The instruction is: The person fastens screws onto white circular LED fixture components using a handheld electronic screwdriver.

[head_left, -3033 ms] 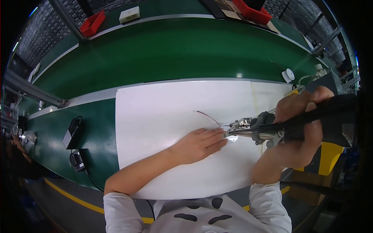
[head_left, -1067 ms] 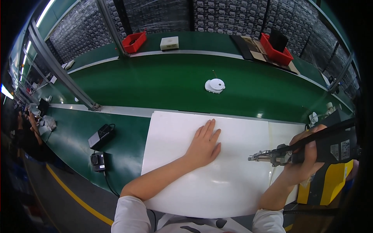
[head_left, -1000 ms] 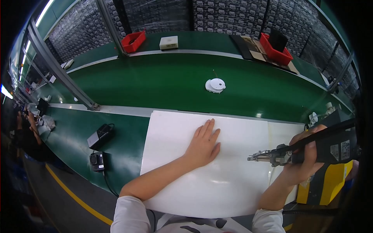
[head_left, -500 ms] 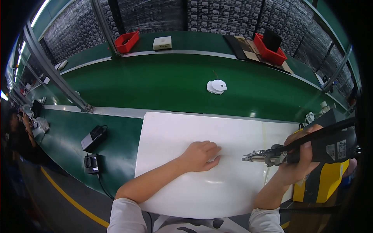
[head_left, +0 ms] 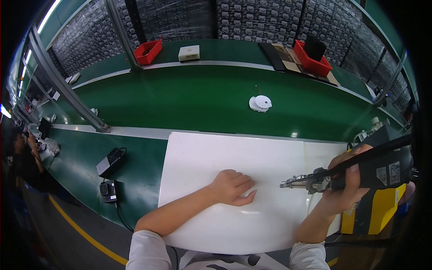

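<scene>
My left hand point(head_left: 233, 187) lies on the white board point(head_left: 211, 153), fingers loosely bent and thumb apart, with nothing seen in it. At the right, my right hand point(head_left: 345, 186) is wrapped round a black hand-held power tool point(head_left: 375, 167). Its narrow metal tip points left, toward my left hand, and is apart from it. On the green belt beyond the board sits a round white device point(head_left: 260, 103) with a thin wire or pin sticking up behind it.
Two black devices with cables, an upper box point(head_left: 110, 163) and a lower one point(head_left: 108, 191), lie left on the green bench. Beneath the tool stands a yellow-and-black machine point(head_left: 373, 211). A shelf behind holds red bins point(head_left: 147, 51) and a white box point(head_left: 189, 52). Far left is another person point(head_left: 28, 157).
The white device has moved right along the green belt. My left hand has shifted slightly down and left, its fingers more bent. My right hand and the tool stay nearly still.
</scene>
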The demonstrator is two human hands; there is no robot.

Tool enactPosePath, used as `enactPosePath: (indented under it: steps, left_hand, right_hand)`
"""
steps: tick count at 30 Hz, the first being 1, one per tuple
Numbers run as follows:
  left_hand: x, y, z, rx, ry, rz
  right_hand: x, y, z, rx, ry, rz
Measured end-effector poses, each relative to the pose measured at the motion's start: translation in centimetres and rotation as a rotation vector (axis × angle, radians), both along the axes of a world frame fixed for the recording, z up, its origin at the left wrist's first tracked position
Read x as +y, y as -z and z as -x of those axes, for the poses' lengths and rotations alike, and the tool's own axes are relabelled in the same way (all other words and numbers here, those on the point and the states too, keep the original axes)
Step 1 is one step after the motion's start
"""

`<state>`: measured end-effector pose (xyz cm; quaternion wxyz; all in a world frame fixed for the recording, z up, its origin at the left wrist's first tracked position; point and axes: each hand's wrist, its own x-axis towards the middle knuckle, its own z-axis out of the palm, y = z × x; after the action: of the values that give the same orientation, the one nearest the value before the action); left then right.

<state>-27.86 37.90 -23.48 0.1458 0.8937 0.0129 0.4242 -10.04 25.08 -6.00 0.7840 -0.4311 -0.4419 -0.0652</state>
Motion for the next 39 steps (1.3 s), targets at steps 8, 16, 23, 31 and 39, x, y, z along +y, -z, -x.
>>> enactPosePath:
  steps: [8,16,23,31,39]
  left_hand:
    - [-0.3,-0.1,0.3,-0.039,-0.002,-0.018]
    - [-0.5,0.3,0.0,0.040,-0.023,-0.029]
    - [-0.6,0.2,0.2,0.097,-0.053,-0.014]
    - [-0.5,0.4,-0.1,0.086,-0.060,0.024]
    - [-0.3,0.7,0.3,0.002,-0.010,0.005]
  right_hand:
    - [0.0,-0.2,0.1,-0.002,-0.001,0.005]
    - [-0.1,-0.2,0.2,-0.006,-0.003,0.010]
    - [-0.2,-0.3,0.3,0.002,0.034,0.021]
    - [0.4,-0.5,0.7,0.009,0.096,0.012]
    - [-0.2,-0.1,0.1,-0.003,0.078,0.063]
